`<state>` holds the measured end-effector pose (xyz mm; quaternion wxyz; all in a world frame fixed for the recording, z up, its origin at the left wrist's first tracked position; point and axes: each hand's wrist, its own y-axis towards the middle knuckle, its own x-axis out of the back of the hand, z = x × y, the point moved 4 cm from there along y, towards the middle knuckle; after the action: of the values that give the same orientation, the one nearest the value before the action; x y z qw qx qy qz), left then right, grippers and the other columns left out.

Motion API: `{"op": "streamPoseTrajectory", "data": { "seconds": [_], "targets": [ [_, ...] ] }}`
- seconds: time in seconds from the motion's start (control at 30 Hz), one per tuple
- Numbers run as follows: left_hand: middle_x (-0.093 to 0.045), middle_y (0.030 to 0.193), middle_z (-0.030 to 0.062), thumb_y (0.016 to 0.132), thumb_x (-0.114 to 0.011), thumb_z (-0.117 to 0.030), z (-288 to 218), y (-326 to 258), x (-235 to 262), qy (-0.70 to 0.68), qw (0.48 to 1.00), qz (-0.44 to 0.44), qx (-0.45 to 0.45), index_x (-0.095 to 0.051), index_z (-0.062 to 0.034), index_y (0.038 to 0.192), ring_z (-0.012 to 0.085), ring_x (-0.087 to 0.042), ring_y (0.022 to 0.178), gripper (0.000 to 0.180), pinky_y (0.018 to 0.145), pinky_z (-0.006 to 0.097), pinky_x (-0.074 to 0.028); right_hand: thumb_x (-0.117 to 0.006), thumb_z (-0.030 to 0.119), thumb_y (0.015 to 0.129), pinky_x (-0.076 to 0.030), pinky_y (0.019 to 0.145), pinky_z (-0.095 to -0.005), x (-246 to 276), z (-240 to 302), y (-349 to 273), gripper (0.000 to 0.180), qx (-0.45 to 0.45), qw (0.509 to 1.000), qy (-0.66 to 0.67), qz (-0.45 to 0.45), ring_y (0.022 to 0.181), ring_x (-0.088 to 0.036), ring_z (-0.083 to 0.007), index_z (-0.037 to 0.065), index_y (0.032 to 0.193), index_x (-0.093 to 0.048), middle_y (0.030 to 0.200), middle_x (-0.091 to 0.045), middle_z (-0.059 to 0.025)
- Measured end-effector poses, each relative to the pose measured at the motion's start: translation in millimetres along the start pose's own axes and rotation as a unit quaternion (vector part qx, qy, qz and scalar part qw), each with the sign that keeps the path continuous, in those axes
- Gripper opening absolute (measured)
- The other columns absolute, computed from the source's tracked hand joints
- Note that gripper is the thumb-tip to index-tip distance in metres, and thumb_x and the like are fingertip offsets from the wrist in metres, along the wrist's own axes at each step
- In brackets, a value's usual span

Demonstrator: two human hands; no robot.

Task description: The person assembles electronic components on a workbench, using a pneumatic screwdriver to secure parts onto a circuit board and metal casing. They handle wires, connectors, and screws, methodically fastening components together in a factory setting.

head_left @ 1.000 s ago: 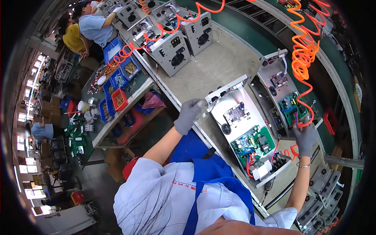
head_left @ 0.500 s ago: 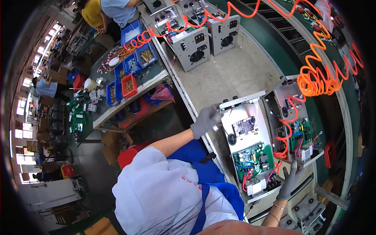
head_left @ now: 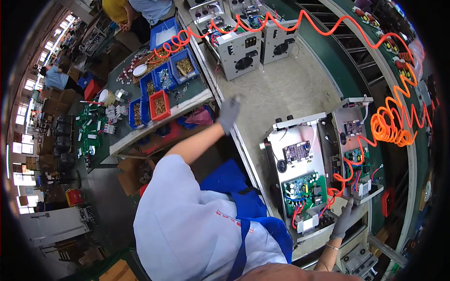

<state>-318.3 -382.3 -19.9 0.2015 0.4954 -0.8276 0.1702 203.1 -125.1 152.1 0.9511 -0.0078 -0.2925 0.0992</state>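
Open metal chassis (head_left: 300, 173), the one nearer to me, lies flat on the bench (head_left: 281, 98) with its green circuit board (head_left: 303, 187) and red and blue wires exposed. I judge it heavy and stiff, with sharp sheet edges, while the board and wires are fragile; I would hold it by the outer metal frame, never by the board. My right hand (head_left: 346, 219), gloved, rests with fingers spread at the lower right corner of it, touching the frame, not clamped. My left hand (head_left: 229, 114), also gloved and loosely spread, hangs well apart at the bench edge, holding nothing. A second open chassis (head_left: 354, 140) stands just beside, under an orange coiled hose (head_left: 389, 126).
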Motion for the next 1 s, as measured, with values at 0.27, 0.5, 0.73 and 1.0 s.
{"op": "streamPoseTrajectory", "data": {
  "seconds": [0.27, 0.5, 0.73, 1.0],
  "targets": [
    [-0.069, 0.089, 0.0148, 0.085, -0.058, -0.027, 181, 178, 24, 0.116, 0.961, 0.142, 0.208, -0.066, 0.0024, 0.101, 0.0242, -0.066, 0.081, 0.034, 0.076, 0.037, -0.051, -0.052, 0.029, 0.094, -0.040, 0.094, -0.0332, 7, -44, 4, 0.054, 0.006, 0.999, -0.029, 0.016, 0.114, -0.048, -0.0210, 0.001, 0.137, -0.036, 0.132, -0.045, -0.0124],
    [-0.062, 0.073, 0.0068, 0.086, -0.054, -0.023, 98, 224, 96, 0.465, 0.882, -0.039, -0.072, -0.062, -0.0059, 0.084, 0.0237, -0.061, 0.063, 0.019, 0.056, 0.036, -0.049, -0.051, 0.038, 0.092, -0.037, 0.102, -0.0407, -17, -7, -42, 0.066, -0.192, 0.978, 0.076, -0.012, 0.124, -0.045, -0.0323, -0.001, 0.142, -0.031, 0.135, -0.044, -0.0233],
    [-0.066, 0.092, 0.0268, 0.083, -0.055, -0.032, 186, 302, 86, 0.009, 0.962, -0.234, 0.139, -0.067, 0.0015, 0.095, 0.0404, -0.064, 0.090, 0.038, 0.077, 0.045, -0.049, -0.050, 0.043, 0.092, -0.041, 0.100, -0.0443, 15, -100, 23, 0.070, -0.269, 0.960, 0.075, 0.003, 0.125, -0.046, -0.0320, -0.002, 0.142, -0.031, 0.138, -0.045, -0.0184],
    [-0.069, 0.095, 0.0168, 0.088, -0.059, -0.025, 82, 192, 148, 0.265, 0.954, 0.031, -0.136, -0.060, 0.0051, 0.115, 0.0242, -0.067, 0.081, 0.041, 0.071, 0.031, -0.053, -0.046, 0.054, 0.092, -0.052, 0.078, -0.0356, -14, -58, -25, 0.066, -0.284, 0.888, 0.233, -0.276, 0.100, -0.060, -0.0288, -0.001, 0.129, -0.048, 0.119, -0.056, -0.0182]
  ]
}}
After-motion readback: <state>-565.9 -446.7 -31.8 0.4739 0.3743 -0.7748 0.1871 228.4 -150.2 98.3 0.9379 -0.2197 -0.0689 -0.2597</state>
